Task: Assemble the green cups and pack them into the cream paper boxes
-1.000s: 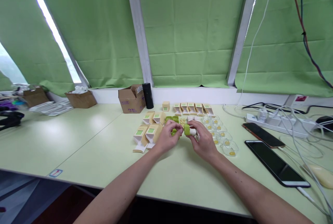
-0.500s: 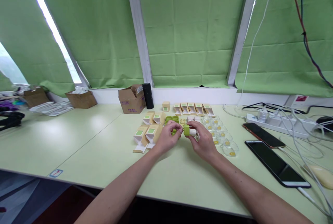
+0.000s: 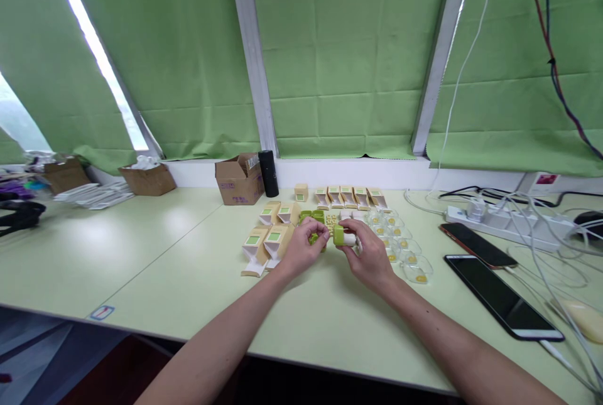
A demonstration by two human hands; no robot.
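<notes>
Centre frame: right hand pinched a green-capped white piece; left hand closed on a green part just beside it (detail too small). Open cartons lay left, clear shells right; seemingly none packed yet.

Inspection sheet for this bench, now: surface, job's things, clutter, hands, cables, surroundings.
Surface: pale green tabletop.
Job's things: small white bottle with green cap; beige folded cartons in rows; clear plastic trays with yellow dots.
Clutter: open brown cardboard box; black cylinder; two dark phones.
Hands: right hand grips the bottle; left hand closed on a small green piece.
Cables: white power strip with plugs; red and blue wires hanging.
Surroundings: green window blinds, drawn.
</notes>
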